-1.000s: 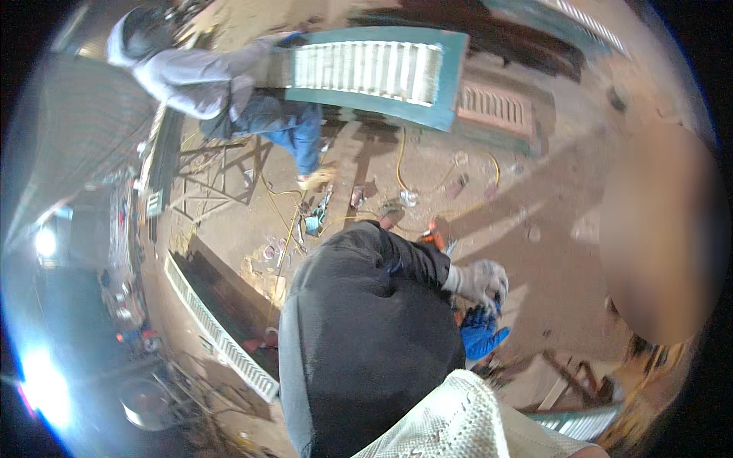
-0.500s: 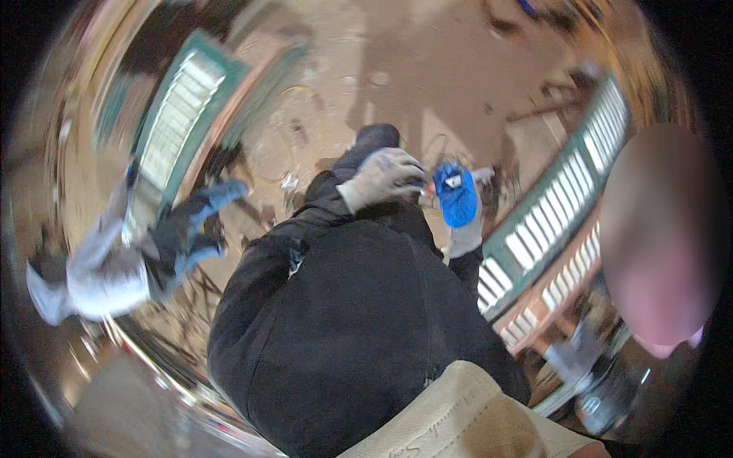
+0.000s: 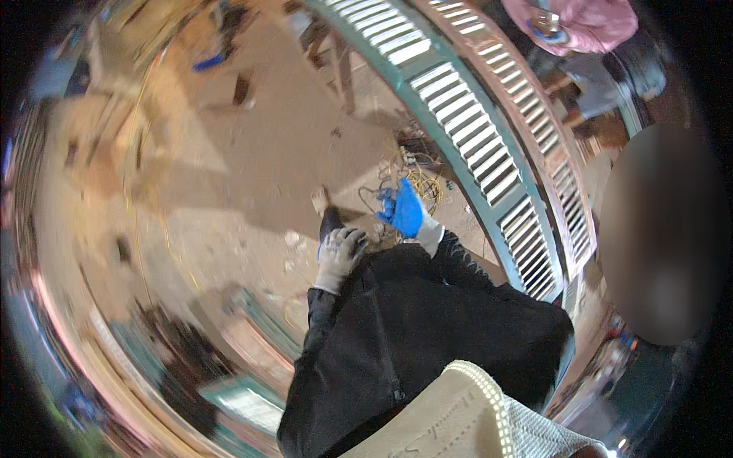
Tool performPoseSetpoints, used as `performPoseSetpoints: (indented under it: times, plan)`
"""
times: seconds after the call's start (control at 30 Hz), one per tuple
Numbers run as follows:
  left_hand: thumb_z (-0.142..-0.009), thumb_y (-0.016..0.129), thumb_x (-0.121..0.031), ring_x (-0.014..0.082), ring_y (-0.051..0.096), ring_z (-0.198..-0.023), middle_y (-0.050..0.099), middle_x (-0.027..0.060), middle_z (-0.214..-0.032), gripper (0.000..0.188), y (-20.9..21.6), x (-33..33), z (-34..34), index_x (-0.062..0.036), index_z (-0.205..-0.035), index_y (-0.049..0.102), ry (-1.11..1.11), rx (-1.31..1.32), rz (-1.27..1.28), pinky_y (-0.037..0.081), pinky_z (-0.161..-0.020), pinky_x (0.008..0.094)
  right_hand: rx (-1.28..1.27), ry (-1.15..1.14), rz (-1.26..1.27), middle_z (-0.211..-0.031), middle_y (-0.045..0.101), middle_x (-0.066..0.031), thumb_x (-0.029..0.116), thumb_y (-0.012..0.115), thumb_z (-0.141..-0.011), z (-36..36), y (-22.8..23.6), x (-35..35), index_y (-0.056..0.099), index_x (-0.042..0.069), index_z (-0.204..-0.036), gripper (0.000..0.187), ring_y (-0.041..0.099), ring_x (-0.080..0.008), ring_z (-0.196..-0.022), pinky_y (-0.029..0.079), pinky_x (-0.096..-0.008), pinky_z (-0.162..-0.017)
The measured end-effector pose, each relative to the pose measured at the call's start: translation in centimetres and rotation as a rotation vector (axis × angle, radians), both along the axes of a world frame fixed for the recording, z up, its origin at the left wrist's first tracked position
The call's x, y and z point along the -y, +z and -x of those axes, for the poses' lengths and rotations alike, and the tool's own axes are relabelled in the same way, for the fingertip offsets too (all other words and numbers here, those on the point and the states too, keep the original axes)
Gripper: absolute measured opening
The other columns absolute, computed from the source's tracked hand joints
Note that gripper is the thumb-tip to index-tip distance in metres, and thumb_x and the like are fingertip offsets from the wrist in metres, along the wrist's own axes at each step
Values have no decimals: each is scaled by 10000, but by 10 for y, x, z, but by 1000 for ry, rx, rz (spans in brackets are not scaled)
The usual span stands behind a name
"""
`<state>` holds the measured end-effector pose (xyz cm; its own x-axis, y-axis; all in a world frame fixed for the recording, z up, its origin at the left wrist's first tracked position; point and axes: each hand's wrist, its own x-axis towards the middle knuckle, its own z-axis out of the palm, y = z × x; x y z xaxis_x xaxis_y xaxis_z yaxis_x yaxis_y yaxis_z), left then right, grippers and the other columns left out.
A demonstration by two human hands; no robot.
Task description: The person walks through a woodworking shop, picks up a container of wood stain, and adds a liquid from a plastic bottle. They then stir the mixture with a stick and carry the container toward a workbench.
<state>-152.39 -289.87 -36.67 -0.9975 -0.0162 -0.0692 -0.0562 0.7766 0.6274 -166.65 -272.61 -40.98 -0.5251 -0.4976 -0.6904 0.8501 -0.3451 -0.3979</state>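
Observation:
My left hand, in a pale grey glove, is in front of my dark jacket, its back turned up. Its fingers are loosely bent and slightly apart, and I see nothing in them. To its right is my right hand, in a glove with a blue palm and a whitish cuff. The thumb stands away from half-curled fingers, with no held thing plainly visible between them. A coiled yellow cable lies on the ground just beyond the right hand.
Green louvred shutters stand along the right, beside a reddish-brown louvred row. Behind these are a person in a pink top and a blurred form. More frames lie lower left. A wooden trestle leg stands ahead on the dusty floor.
My view has swung round to the right, so the right-hand shutters now reach across the top. My hands have drawn apart slightly, and the person at the left is out of view.

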Motion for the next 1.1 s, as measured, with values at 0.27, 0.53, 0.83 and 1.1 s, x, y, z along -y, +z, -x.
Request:
performPoseSetpoints:
  times: [0.27, 0.53, 0.83, 1.1]
  plan:
    - [-876, 622, -313, 317, 610, -973, 663, 101, -1053, 261, 5, 211, 88, -115, -1036, 681, 28, -18, 217, 478, -845, 419, 64, -81, -65, -645, 500, 19, 523, 469, -965, 65, 16, 142, 638, 72, -934, 483, 459, -123, -541, 453, -279, -573]
    - [-865, 607, -383, 318, 607, -1021, 664, 105, -1092, 308, -21, 271, 206, -146, -1043, 691, -146, 232, 264, 464, -881, 441, -149, -294, -209, -732, 543, 13, 421, 584, -942, 138, 57, 150, 647, 71, -963, 357, 507, -107, -629, 440, -264, -590]
    - [-877, 619, -372, 338, 531, -1134, 560, 132, -1238, 339, -1, 211, 390, -149, -1131, 646, -473, 86, 245, 422, -960, 459, -169, -420, -152, -817, 586, -9, 214, 562, -965, 208, 0, 102, 631, 33, -1075, 222, 536, -94, -664, 431, -238, -572]
    - [-866, 640, -422, 435, 413, -1253, 386, 260, -1402, 512, -18, 197, 529, -143, -1284, 546, -155, 20, 249, 373, -1019, 493, -298, -517, -620, -937, 647, -35, 171, 524, -969, 294, -27, 71, 615, 8, -1102, 229, 559, -99, -777, 453, -243, -709]
